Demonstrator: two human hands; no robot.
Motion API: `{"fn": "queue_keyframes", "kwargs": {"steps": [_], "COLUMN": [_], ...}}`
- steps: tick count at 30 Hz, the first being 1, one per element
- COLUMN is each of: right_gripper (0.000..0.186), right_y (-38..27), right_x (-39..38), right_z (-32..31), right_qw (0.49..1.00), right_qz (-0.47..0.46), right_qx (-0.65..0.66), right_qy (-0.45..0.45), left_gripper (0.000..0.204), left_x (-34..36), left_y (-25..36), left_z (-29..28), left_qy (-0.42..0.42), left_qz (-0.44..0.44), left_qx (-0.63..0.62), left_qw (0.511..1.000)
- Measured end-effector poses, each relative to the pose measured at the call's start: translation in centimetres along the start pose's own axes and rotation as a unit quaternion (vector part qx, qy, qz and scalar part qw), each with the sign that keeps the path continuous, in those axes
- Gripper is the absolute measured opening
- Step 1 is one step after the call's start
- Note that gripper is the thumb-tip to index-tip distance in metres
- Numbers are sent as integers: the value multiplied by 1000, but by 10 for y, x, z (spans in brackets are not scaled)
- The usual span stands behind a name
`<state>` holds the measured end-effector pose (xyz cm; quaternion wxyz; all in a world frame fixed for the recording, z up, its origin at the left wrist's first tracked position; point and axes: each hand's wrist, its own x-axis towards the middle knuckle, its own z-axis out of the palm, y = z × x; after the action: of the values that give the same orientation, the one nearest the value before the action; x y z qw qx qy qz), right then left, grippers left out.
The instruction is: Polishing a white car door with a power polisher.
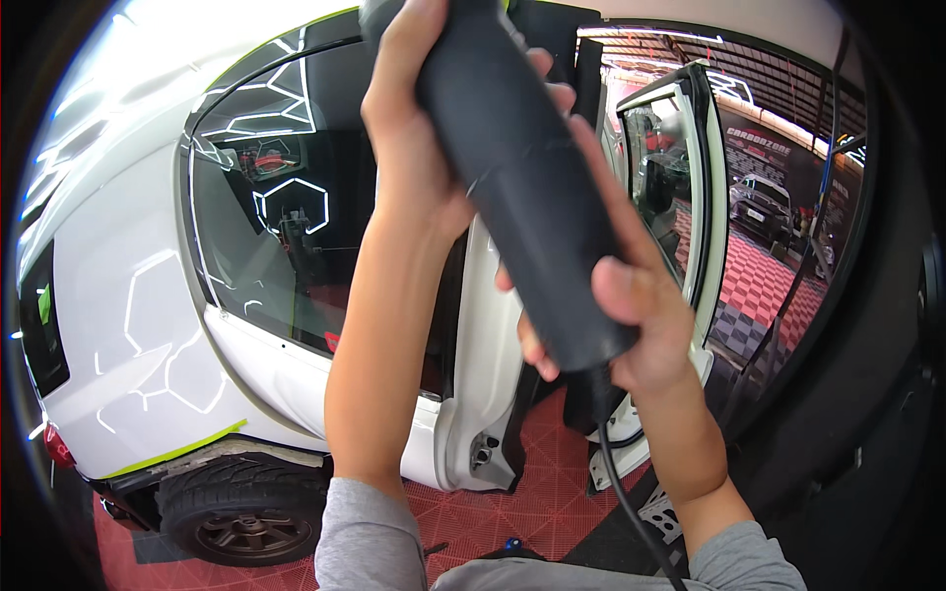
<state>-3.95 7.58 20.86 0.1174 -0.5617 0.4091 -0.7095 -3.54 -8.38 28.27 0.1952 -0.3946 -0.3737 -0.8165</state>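
A black corded power tool [532, 197] with a long rounded body slants across the upper middle, held up close in both hands. My left hand [414, 128] is closed around its upper part; my right hand [645, 315] wraps the lower end, where a black cord [616, 463] comes out and hangs down. The tool's working end is cut off by the top edge, so its exact kind does not show. Behind it stands a white vehicle [118, 246] with a dark side window [286, 197]. The tool looks apart from the bodywork, though depth is hard to judge.
Yellow-green tape [177, 450] edges the wheel arch above a black tire [187, 502]. An open white door [705, 197] stands at the right. Red floor tiles [537, 483] lie below. A parked car [761, 205] shows farther back, and hexagonal lights reflect in the paint.
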Motion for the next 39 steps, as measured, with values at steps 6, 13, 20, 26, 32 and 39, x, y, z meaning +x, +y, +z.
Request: {"fn": "queue_keyframes", "kwargs": {"steps": [6, 13, 20, 26, 32, 39], "right_gripper": [97, 95, 94, 83, 72, 77], "right_y": [23, 31, 22, 12, 14, -17], "right_x": [-32, -74, -91, -103, -93, -60], "right_z": [-7, -20, -39, -1, 16, 3], "right_qw": [999, 999, 995, 788, 636, 597], "right_qz": [12, 41, 51, -63, -130, -138], "right_qx": [-35, 3, -75, -612, -760, -790], "right_qy": [-11, 5, -40, 31, 46, 11], "left_gripper": [82, 92, 94, 91, 82, 63], "left_x": [-44, -78, -103, -118, -125, -95], "left_y": [-22, -64, -91, -92, -98, -88], "left_z": [-29, -29, -25, -33, -16, 2], "left_qy": [-86, -113, -87, -38, 18, 12], "left_qz": [-2, 43, 104, 138, 81, 59], "left_qx": [-31, -99, -122, -102, -41, 17], "left_qw": [996, 988, 983, 984, 996, 998]}}
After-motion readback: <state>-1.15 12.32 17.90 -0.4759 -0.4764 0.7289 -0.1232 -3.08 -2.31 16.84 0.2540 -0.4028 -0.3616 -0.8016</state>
